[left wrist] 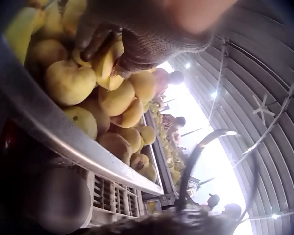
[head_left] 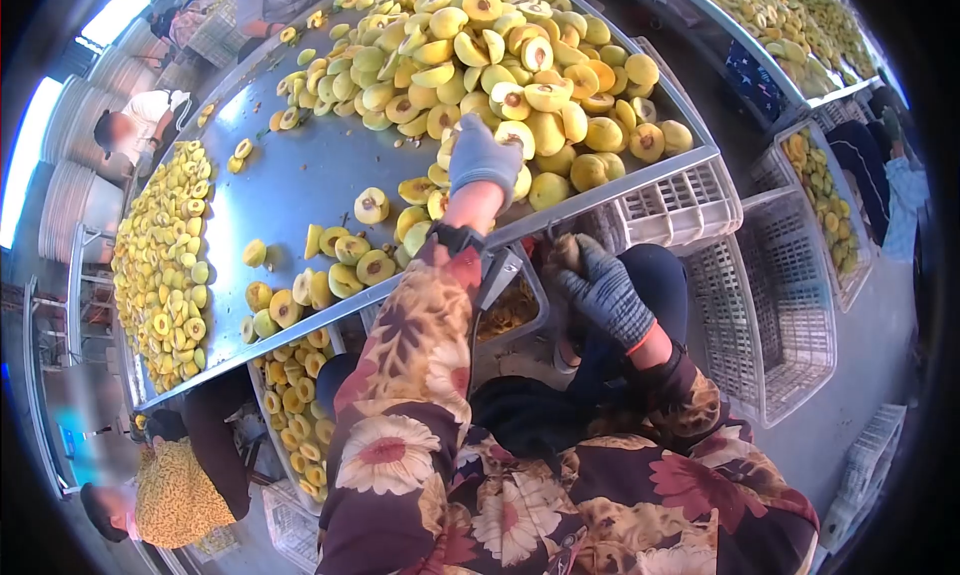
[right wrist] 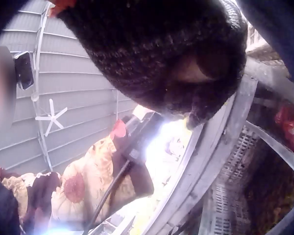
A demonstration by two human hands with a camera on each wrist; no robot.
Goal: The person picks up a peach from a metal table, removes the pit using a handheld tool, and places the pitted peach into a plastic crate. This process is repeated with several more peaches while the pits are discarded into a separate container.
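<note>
My gloved left hand reaches into the near side of a heap of yellow peaches, many of them cut in half with brown centres showing. In the left wrist view its fingers and thumb stand on either side of a peach half, pinching it among whole-looking fruit. My right hand, in a grey striped glove, is held low beside the table's near edge, over my lap. Its fingers are curled, with something brownish at the fingertips; I cannot tell whether it holds anything.
A metal-rimmed table carries the fruit, with a second pile of peach halves at its left. Under the near edge hangs a bin of dark scraps. Plastic crates stand at the right. Other people sit around the tables.
</note>
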